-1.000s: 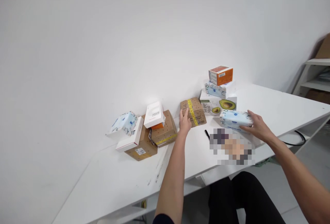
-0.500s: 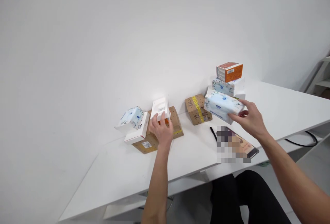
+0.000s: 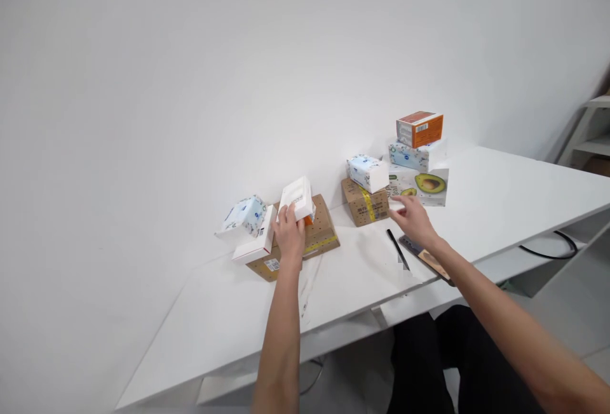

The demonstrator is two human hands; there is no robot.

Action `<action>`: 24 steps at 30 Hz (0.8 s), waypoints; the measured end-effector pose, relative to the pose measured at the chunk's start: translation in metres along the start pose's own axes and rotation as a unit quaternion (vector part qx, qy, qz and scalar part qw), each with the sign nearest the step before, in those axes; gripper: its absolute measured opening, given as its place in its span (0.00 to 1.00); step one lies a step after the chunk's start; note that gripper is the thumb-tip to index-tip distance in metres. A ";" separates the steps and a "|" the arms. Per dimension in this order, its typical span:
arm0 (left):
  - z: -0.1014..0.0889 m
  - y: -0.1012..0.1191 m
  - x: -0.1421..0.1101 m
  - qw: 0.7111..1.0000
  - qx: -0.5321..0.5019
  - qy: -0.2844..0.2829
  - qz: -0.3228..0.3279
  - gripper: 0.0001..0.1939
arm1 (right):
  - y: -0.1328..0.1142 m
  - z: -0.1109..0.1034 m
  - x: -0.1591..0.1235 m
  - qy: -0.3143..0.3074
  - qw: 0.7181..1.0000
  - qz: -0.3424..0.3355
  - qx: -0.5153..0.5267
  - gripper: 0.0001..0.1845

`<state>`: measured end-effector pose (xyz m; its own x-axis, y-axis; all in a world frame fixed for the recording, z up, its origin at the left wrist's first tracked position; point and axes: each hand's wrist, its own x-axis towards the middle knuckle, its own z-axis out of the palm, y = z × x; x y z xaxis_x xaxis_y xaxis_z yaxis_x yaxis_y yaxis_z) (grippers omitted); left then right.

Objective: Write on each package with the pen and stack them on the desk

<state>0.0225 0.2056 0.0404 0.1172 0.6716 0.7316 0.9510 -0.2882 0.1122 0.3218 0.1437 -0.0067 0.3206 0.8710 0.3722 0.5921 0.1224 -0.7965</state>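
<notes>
My left hand [image 3: 289, 233] has its fingers closed at the near edge of a white box [image 3: 295, 197]. That box lies tilted, with a bit of orange packaging [image 3: 310, 216] under it, on a large brown cardboard box [image 3: 324, 230]. My right hand [image 3: 413, 218] holds nothing, thumb and forefinger apart, just right of a smaller brown cardboard box [image 3: 365, 203] with yellow tape. A blue-and-white tissue pack [image 3: 367, 171] rests on top of this smaller box.
At left, another tissue pack [image 3: 243, 216] leans over a flat white box [image 3: 256, 246]. Behind my right hand, an orange box [image 3: 426, 131] sits on a tissue pack [image 3: 408, 155] above an avocado-printed box [image 3: 431, 186]. A black pen [image 3: 397, 249] and a phone-like object [image 3: 424, 254] lie near the table edge.
The tissue pack in my right hand has moved left onto the smaller brown box and been let go. The avocado-printed box now shows. My left hand stays at the white box.
</notes>
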 end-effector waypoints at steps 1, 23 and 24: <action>-0.007 0.003 -0.007 0.999 -0.012 0.028 0.012 0.20 | 0.010 0.002 -0.016 -0.012 1.000 0.005 -0.028 0.19; 0.005 0.047 -0.231 0.951 -0.274 -0.085 -0.116 0.21 | 0.060 0.052 -0.104 -0.066 0.949 -0.018 -0.309 0.14; 0.003 0.048 -0.229 0.929 -0.321 -0.082 -0.165 0.22 | 0.062 0.052 -0.105 -0.049 0.958 -0.021 -0.283 0.15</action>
<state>0.0426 0.0400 -0.1243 -0.0588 0.8759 0.4790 0.5827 -0.3595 0.7288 0.2861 0.0850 -0.1194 0.2338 0.9146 0.3298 0.9173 -0.0951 -0.3866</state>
